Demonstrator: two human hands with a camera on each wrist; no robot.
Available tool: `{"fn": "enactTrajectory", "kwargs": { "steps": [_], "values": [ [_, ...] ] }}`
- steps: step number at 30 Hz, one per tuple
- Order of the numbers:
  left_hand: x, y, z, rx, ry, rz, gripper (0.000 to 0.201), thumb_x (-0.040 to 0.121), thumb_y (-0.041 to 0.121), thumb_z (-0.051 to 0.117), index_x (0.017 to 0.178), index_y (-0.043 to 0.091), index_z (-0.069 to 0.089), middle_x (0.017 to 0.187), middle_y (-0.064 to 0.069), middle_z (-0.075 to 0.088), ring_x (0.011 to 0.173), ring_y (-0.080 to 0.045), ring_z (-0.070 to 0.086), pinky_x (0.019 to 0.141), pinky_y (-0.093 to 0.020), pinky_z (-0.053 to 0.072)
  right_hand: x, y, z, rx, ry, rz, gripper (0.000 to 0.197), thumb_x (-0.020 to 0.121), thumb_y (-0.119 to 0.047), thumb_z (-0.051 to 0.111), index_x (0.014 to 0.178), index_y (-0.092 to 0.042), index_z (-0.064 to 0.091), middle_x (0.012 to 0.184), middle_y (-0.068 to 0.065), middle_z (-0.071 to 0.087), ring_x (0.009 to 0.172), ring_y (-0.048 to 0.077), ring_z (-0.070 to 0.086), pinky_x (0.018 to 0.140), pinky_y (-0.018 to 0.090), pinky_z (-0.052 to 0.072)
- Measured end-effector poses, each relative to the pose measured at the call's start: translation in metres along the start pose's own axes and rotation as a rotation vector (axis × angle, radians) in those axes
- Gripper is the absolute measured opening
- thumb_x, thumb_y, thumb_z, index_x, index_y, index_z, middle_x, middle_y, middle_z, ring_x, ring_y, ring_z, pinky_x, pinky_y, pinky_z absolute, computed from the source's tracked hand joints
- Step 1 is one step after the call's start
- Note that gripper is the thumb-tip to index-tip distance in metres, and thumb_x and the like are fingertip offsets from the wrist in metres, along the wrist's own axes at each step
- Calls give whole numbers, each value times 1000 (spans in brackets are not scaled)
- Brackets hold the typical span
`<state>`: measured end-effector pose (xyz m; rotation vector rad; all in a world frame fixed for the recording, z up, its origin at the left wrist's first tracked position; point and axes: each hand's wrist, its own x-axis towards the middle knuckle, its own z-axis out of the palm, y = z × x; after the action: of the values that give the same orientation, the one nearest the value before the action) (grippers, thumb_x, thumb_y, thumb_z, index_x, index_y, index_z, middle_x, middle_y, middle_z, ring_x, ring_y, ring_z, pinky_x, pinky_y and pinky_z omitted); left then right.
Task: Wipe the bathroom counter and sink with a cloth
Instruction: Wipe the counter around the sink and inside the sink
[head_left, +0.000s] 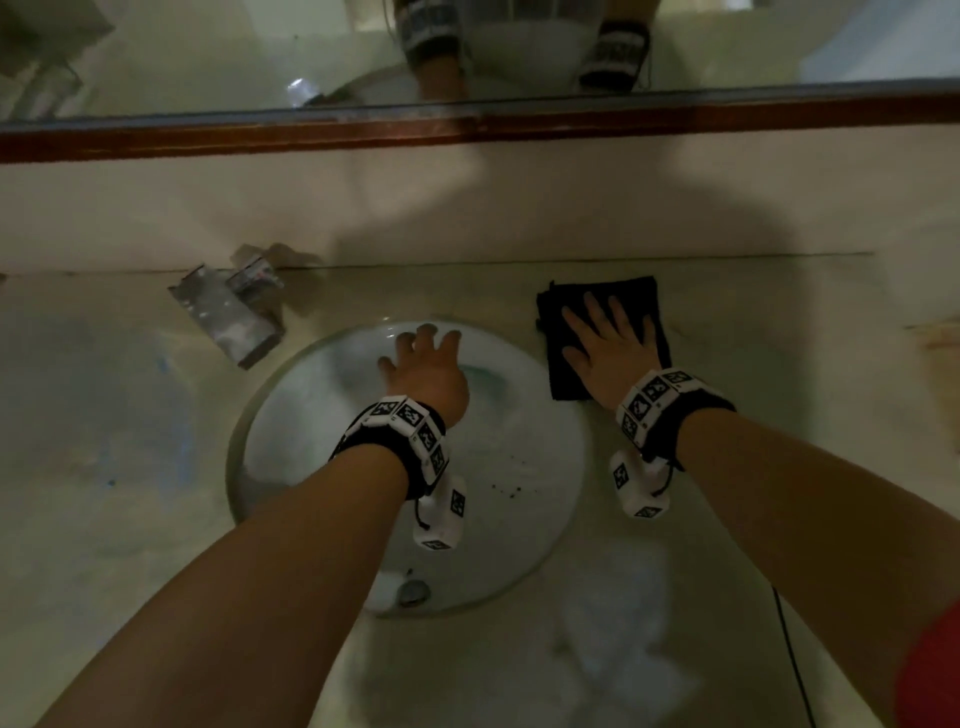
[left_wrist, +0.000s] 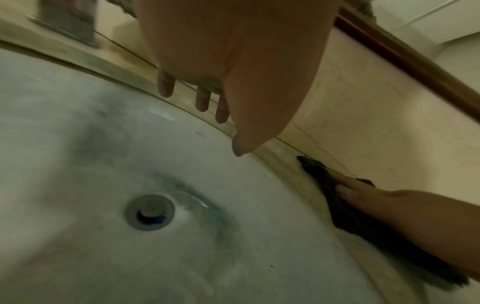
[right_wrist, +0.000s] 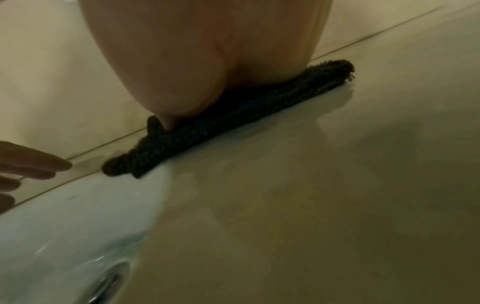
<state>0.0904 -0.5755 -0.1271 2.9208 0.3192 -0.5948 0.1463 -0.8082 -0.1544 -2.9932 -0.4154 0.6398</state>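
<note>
A folded black cloth (head_left: 563, 374) lies flat on the beige counter (head_left: 779, 322), just right of the round white sink (head_left: 519, 441). My right hand (head_left: 605, 345) presses on the cloth with straight, spread fingers; the right wrist view shows the palm bearing on the cloth (right_wrist: 233, 111). My left hand (head_left: 423, 358) hovers over the sink's far side with fingers spread and holds nothing. In the left wrist view the fingers (left_wrist: 202, 100) hang above the sink rim (left_wrist: 109, 67), with the drain (left_wrist: 149, 211) below and the cloth (left_wrist: 363, 222) at the right.
A chrome tap (head_left: 234, 312) stands on the counter behind the sink to the left. A wood-framed mirror (head_left: 467, 52) runs along the wall above the backsplash. Dark specks (head_left: 506, 488) and bluish stains mark the basin. A thin black cable (head_left: 795, 665) hangs at the lower right.
</note>
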Motion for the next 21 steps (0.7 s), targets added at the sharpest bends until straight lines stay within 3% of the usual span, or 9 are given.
{"fn": "enactTrajectory", "kwargs": {
  "steps": [5, 9, 16, 21],
  "values": [
    [8, 57, -2, -25, 42, 118, 53, 96, 39, 45, 146, 32, 29, 154, -2, 22, 140, -32, 18, 110, -56, 23, -21, 62, 0, 40, -40, 125, 58, 101, -56, 14, 153, -42, -7, 161, -10, -18, 149, 20, -16, 119, 55, -5],
    [19, 82, -4, 7, 36, 127, 49, 95, 45, 48, 141, 32, 36, 152, -2, 24, 138, -33, 21, 107, -56, 26, -33, 102, -2, 73, -49, 191, 58, 100, -56, 14, 153, -42, -8, 161, -10, -20, 149, 19, -18, 119, 55, -6],
    [30, 86, -9, 5, 43, 86, 54, 87, 50, 60, 135, 32, 43, 145, -3, 32, 132, -35, 28, 102, -56, 33, -27, 104, 4, 62, -25, 219, 59, 100, -56, 11, 152, -41, -11, 161, -9, -22, 148, 23, -19, 117, 57, -7],
    [30, 89, -9, -16, 19, 62, 52, 88, 49, 61, 134, 31, 46, 145, -2, 33, 133, -35, 26, 100, -54, 34, -13, 90, -4, 44, -29, 231, 60, 101, -54, 13, 153, -38, -13, 161, -4, -22, 148, 28, -19, 116, 61, -5]
  ]
}}
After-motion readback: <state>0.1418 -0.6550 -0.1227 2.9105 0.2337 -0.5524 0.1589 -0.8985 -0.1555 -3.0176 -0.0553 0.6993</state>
